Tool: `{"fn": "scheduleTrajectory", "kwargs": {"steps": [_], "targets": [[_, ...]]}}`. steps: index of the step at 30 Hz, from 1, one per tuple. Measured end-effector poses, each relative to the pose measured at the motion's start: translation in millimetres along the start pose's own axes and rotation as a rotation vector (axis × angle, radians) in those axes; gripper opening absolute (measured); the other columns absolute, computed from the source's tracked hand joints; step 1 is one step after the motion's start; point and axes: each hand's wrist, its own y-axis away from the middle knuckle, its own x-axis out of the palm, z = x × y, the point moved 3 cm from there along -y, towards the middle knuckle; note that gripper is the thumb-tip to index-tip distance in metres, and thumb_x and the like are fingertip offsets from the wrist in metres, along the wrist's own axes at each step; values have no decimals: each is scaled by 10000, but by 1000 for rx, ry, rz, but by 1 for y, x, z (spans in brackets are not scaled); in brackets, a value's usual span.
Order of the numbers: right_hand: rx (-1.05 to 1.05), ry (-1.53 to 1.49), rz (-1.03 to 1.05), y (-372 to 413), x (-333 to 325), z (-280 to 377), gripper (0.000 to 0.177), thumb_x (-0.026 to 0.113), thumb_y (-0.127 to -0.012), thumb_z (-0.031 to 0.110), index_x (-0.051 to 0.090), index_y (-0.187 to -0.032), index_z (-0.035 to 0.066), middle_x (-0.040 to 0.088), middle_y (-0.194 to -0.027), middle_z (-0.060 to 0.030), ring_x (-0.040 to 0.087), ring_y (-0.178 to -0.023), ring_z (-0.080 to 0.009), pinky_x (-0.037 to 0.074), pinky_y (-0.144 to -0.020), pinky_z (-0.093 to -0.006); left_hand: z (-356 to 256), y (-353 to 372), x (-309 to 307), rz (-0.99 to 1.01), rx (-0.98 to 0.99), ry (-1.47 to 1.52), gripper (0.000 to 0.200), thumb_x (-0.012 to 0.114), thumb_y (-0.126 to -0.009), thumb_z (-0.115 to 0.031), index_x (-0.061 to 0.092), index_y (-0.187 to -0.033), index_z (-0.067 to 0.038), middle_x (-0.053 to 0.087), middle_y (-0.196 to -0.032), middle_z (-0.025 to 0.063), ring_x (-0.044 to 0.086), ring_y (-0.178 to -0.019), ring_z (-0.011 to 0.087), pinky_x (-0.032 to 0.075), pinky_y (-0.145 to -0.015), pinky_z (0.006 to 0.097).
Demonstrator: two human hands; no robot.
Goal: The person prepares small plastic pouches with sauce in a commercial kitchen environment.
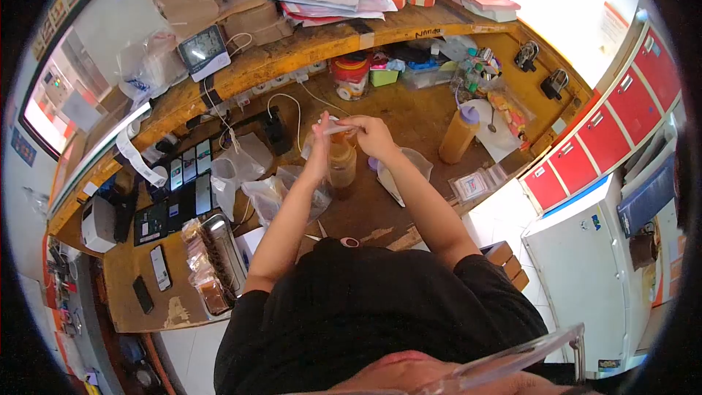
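Note:
Above a squeeze bottle point(341, 170) with brownish contents, my two hands meet over a strip of clear plastic film point(337, 129), perhaps a small bag. My left hand point(319, 148) has its fingers pointing up, with the plastic against them. From the other side, my right hand point(373, 137) pinches the plastic between bent fingers. The bottle stands upright on the wooden desk, its top partly hidden by the hands. A second squeeze bottle point(459, 137), with orange-brown sauce and a lavender cap, stands to the right. Crumpled plastic bags point(278, 194) lie beside my left forearm.
Several phones point(190, 164) lie at the left, near a metal tray point(223, 263) of small packets. A raised wooden shelf point(307, 47) runs along the back. White paper point(486, 132) with a spoon point(491, 121) lies at the right. Red lockers point(578, 150) and a white fridge point(585, 249) stand beyond.

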Motion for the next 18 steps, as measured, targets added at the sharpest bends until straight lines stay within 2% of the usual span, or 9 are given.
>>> {"fn": "scheduleTrajectory", "kwargs": {"steps": [2,9,13,15,16,18], "targets": [[-36,68,-34,0,-1,5,455,385,-682,-130,632,-1018,52,623,-1003,-160,618,-881,-258,473,-774,-304,-10,3,3,-15,-18,-18,883,119,-813,-694,30,-1401,-42,139,-1436,173,106,-1339,270,81,-1073,376],[-59,133,-87,11,5,14,431,410,-700,-103,629,-1032,64,623,-990,-164,616,-897,-256,469,-777,-302,-21,9,14,-62,-66,123,877,114,-810,-700,59,-1405,-58,162,-1434,158,118,-1338,257,92,-1071,372],[-14,133,-69,0,5,23,414,430,-706,-82,619,-1045,61,617,-993,-169,609,-918,-281,468,-780,-312,-23,1,11,-86,-20,126,886,113,-811,-699,73,-1401,-38,157,-1438,148,119,-1339,246,86,-1072,367],[3,119,-52,-10,4,33,412,434,-706,-78,617,-1049,61,615,-995,-170,607,-919,-290,469,-779,-317,-26,-5,6,-245,70,171,863,133,-836,-674,90,-1395,-17,254,-1400,143,211,-1306,252,117,-1063,362],[-2,105,-41,-17,5,39,401,449,-712,-40,623,-1047,94,611,-994,-165,595,-916,-313,469,-777,-331,-27,-8,5,-243,72,173,863,133,-836,-674,90,-1395,-17,254,-1400,143,211,-1306,252,117,-1063,362],[-12,96,-29,-26,11,55,390,463,-717,-1,630,-1045,128,606,-993,-160,583,-913,-336,469,-775,-346,-31,-11,-2,-388,222,479,823,166,-863,-638,127,-1384,-2,347,-1336,138,295,-1246,254,149,-1046,355]]}}
